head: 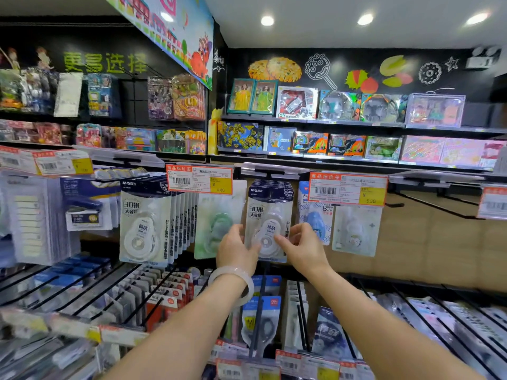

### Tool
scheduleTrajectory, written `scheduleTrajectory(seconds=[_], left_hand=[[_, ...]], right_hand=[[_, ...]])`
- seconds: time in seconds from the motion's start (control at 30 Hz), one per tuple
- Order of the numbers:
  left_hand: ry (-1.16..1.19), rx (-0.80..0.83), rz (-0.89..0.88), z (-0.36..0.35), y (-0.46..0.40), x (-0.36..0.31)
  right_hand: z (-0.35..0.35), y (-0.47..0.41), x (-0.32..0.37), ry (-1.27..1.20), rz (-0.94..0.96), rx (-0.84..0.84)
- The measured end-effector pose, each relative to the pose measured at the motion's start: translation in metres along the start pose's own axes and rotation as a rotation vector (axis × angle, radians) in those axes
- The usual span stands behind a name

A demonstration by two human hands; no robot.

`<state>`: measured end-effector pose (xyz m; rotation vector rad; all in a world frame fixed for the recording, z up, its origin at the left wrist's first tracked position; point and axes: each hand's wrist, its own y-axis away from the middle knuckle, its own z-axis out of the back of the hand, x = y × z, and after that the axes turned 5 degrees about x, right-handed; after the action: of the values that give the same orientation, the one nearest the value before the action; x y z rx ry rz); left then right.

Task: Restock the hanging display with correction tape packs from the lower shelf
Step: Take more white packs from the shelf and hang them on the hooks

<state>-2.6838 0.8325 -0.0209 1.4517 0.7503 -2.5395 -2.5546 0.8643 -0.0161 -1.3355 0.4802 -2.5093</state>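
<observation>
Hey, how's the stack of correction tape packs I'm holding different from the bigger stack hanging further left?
1. The held stack has few packs; the left stack has many, fanned out behind the front one.
2. The left hand and right hand grip the held stack's lower edges; nothing touches the left stack.
3. The held stack faces the camera squarely; the left stack hangs turned, showing its side edges.

Both share the dark header, 30-metre print and white dispenser.

A pegboard display [428,242] fills the middle of the frame, its hooks [436,207] carrying hanging packs. Left of centre hangs a thick row of tape packs [142,223]; a smaller stack [270,212] hangs at centre. Price tags [199,179] clip above. Along the bottom, a lower shelf [411,305] with black wire dividers holds more packs [170,293].
</observation>
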Motion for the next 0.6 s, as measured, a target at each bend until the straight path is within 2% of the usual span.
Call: scheduleTrajectory(seconds=[0.13,0.27,0.37,0.6], left_hand=[[-0.182,0.069,-0.011,0.001,0.014,0.002],[-0.561,0.275,-0.044,0.008,0.033,0.0],[-0.772,0.355,-0.078,0.013,0.051,-0.007],[-0.972,0.452,-0.162,0.022,0.11,-0.018]], right_hand=[[0.004,0.01,-0.001,0.149,-0.007,0.046],[0.012,0.032,0.003,0.434,0.063,0.183],[0.017,0.053,0.007,0.588,0.12,0.266],[0.03,0.107,0.011,0.717,0.171,0.368]])
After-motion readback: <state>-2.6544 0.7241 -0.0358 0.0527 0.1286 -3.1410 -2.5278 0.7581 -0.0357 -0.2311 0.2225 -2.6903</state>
